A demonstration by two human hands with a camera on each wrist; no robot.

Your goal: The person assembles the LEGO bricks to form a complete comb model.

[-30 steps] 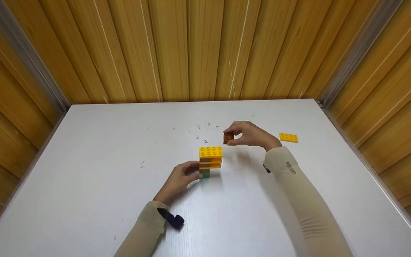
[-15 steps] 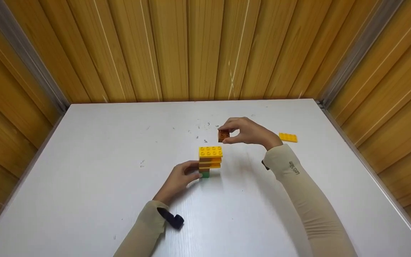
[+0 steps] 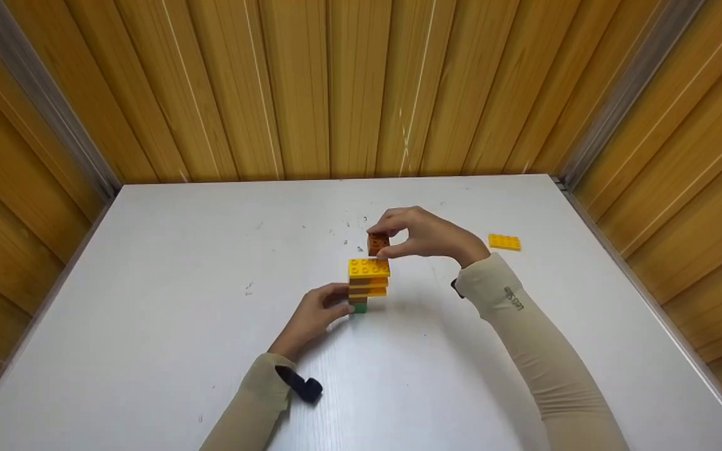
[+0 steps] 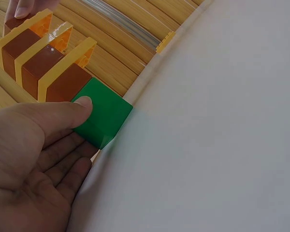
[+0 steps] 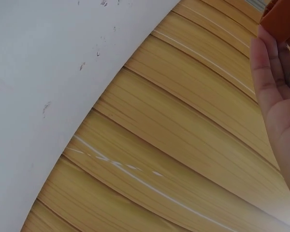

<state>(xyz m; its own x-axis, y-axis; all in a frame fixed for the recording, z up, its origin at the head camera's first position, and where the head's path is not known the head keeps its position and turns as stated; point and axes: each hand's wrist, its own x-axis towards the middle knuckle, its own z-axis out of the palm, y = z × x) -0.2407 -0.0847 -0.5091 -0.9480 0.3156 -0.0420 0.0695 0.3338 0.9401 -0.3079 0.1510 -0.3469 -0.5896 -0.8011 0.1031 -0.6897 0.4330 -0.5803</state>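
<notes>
A small tower of toy building bricks stands mid-table, with a green brick at its base. Above that, brown bricks alternate with yellow plates that jut out to the right. My left hand grips the tower low down, thumb on the green brick and fingers behind it. With thumb and fingers, my right hand pinches a loose brown brick just over the studded top plate. In the right wrist view only part of this brick shows, at the upper right corner above the fingers.
On the white table, a loose yellow plate lies to the right, beyond my right wrist. Wood-patterned panels wall the table at the back and both sides. Dark scuff marks dot the tabletop behind the tower.
My right hand has carried the brown brick leftward, from beside the tower to just over its top plate. The left hand has kept its grip at the base.
</notes>
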